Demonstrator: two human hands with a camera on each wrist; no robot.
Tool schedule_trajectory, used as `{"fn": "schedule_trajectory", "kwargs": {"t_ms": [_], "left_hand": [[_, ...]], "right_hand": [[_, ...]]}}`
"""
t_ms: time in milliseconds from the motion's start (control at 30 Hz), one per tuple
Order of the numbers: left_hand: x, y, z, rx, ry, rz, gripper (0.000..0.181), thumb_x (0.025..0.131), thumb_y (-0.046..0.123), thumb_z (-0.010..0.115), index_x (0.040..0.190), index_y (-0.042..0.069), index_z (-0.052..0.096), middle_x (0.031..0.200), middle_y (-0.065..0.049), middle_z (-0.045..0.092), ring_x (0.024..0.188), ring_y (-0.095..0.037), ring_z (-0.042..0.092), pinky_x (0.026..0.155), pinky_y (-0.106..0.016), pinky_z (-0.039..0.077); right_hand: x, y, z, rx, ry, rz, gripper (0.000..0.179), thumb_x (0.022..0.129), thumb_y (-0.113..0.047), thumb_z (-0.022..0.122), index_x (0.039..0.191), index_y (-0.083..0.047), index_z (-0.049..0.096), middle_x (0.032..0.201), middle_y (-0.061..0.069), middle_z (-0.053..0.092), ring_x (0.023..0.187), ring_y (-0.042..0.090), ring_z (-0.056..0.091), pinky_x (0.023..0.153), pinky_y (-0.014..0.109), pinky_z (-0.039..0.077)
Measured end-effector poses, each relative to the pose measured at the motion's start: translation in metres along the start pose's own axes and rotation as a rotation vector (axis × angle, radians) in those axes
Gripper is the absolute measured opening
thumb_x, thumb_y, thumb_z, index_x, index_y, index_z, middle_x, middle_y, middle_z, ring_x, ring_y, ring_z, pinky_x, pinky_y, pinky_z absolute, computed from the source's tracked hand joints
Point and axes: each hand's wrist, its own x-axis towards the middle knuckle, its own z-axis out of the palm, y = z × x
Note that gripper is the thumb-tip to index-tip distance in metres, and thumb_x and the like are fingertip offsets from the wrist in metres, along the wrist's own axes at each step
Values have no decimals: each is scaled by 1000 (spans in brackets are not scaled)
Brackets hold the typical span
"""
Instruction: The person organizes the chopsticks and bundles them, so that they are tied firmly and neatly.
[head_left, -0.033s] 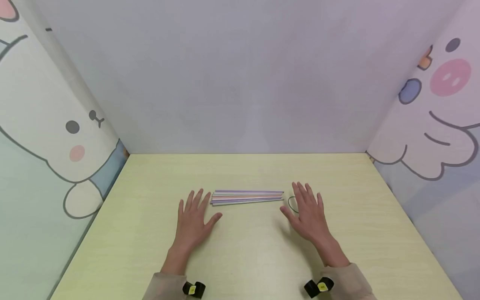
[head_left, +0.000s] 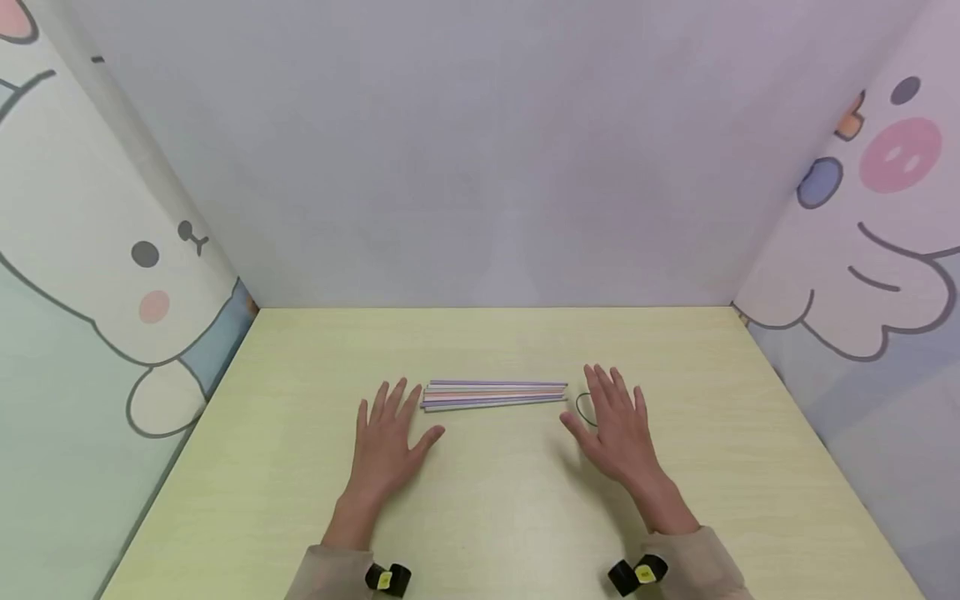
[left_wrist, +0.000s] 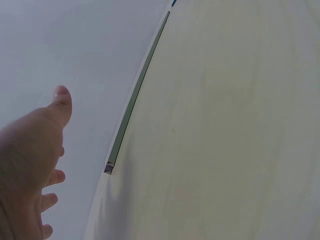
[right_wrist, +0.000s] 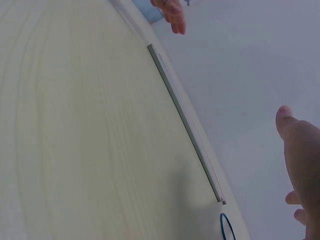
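Observation:
Several long thin sticks [head_left: 495, 396], purple, white and pinkish, lie side by side across the middle of the table, spread slightly wider at their left ends. My left hand [head_left: 386, 446] is near their left ends, with fingers spread and nothing held. Beyond their right ends is my right hand [head_left: 618, 433], also spread and holding nothing. Partly hidden behind its fingers is a thin dark green loop [head_left: 578, 406], which looks blue-green in the right wrist view. Both wrist views show the sticks' [left_wrist: 131, 102] near side as a greyish-green edge, apart from the hands.
The pale wooden table [head_left: 480, 517] meets a plain light wall [head_left: 480, 167] at the back. Side panels with cartoon animals stand at left and right. Small black devices [head_left: 637, 575] with yellow labels sit by both sleeve cuffs.

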Motion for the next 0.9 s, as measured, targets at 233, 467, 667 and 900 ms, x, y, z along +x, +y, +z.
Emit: {"fn": "schedule_trajectory", "kwargs": {"t_ms": [233,467,667,900], "left_hand": [[0,2,1,-13,-4,6,78,92,55,64,153,11,44,160,-16,36,151,-40,23,117,-64,11],[1,3,1,-26,0,11,77,92,54,65,153,12,44,160,-16,36,151,-40,22,117,-65,12],[2,2,3,-22,6,21,76,93,53,65,153,12,44,160,-16,36,150,-40,23,117,-64,13],[7,5,4,-17,-32,19,75,94,53,64,154,13,43,161,-16,34,151,-39,22,118,-63,13]], "right_hand": [[-1,1,2,7,-12,9,84,95,-53,60,159,-8,29,160,19,33,151,40,19,116,66,7],[0,2,3,13,-19,6,84,95,-53,60,159,-8,29,160,19,34,151,41,19,116,66,7],[1,-1,4,13,-24,-3,84,94,-53,61,158,-8,30,160,19,35,151,41,20,116,66,7],[7,-8,8,27,-41,-29,84,94,-53,61,159,-9,29,160,19,34,151,41,19,117,65,7]]}}
